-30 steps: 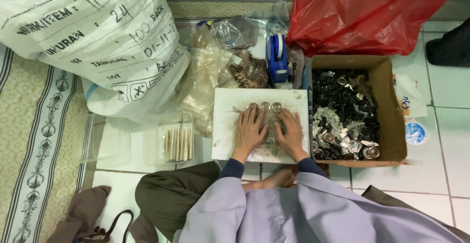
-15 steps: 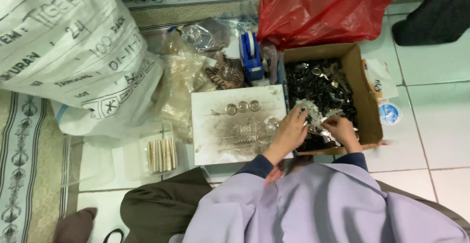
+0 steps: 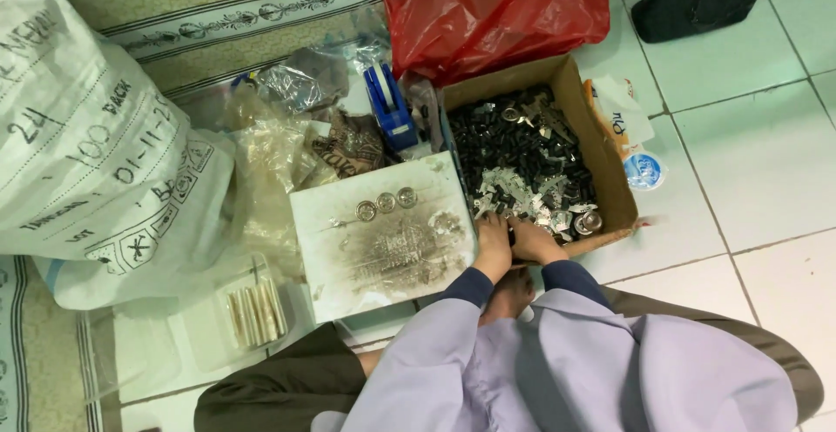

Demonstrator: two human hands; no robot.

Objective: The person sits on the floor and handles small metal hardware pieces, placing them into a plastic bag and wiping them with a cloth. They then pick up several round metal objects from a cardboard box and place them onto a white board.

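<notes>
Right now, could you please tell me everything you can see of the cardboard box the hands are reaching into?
The cardboard box is brown, open-topped and shallow, lying at a slant on the white tiled floor. It holds a heap of small black parts mixed with silvery metal pieces. Its near edge is partly hidden by the left hand and right hand, which rest among the pieces. A red plastic bag lies behind it; a stained white board lies beside it.

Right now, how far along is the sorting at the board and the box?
Done: three round metal pieces lie in a row on the white board. In hand: both the left hand and the right hand are down in the near edge of the cardboard box, among its parts; whether either grips anything is hidden. Left: the box holds a heap of black and silver parts.
</notes>
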